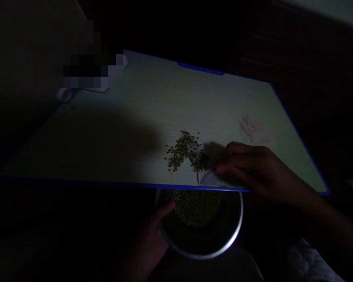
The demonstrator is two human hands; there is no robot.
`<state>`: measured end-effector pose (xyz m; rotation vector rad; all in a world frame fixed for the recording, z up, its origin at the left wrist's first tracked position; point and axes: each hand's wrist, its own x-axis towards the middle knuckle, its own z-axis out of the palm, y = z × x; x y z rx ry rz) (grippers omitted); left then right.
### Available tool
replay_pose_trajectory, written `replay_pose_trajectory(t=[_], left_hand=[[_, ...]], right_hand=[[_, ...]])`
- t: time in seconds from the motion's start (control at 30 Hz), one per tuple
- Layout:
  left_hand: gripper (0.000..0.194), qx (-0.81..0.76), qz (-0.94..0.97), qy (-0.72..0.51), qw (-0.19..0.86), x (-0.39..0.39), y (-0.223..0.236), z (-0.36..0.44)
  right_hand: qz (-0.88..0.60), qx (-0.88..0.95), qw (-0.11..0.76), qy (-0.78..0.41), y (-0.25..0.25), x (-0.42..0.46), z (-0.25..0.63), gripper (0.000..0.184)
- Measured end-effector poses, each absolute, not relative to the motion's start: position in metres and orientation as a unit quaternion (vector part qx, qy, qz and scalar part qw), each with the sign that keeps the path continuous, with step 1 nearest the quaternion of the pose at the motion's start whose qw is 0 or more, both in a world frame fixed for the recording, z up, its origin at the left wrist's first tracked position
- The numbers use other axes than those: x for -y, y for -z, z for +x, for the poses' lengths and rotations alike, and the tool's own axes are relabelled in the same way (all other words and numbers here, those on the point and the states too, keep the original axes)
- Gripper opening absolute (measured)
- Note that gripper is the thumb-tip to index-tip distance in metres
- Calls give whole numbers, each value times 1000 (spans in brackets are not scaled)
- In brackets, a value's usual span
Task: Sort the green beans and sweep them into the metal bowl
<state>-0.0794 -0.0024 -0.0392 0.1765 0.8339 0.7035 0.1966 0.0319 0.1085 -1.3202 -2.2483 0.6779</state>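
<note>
My left hand (153, 239) grips the left side of a round metal bowl (237, 231), its thumb over the rim. The bowl is below the table's front edge and holds a heap of green mung beans (198, 209). Above it, a loose patch of mung beans (181, 150) lies spread on the tabletop. My right hand (247, 164) rests at the right of this patch, fingers pressed together. What they pinch, if anything, is too dark to make out. Under those fingertips a pale, curved, protractor-like shape (210, 179) shows at the edge, partly covered.
The pale tabletop (153, 94) has a blue rim. A small heap of light-coloured debris (254, 129) lies on its right part. At the far left corner sits a white object (101, 84), partly blurred out by blocks. The surroundings are very dark.
</note>
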Motion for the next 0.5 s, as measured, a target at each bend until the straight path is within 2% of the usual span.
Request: replay_pose_trajectory(t=[0.2,0.4,0.5], left_hand=[[22,-425,39,-324,845,-6,27,-64],[3,-469,34,-300,830,-12,4,-59],[2,-482,48,-298,823,-8,10,-64]], right_hand=[[-488,808,225,-240,-107,-17,190,15],[-574,764,250,-156,-105,6,177,16],[-591,749,268,-133,-104,12,165,16]])
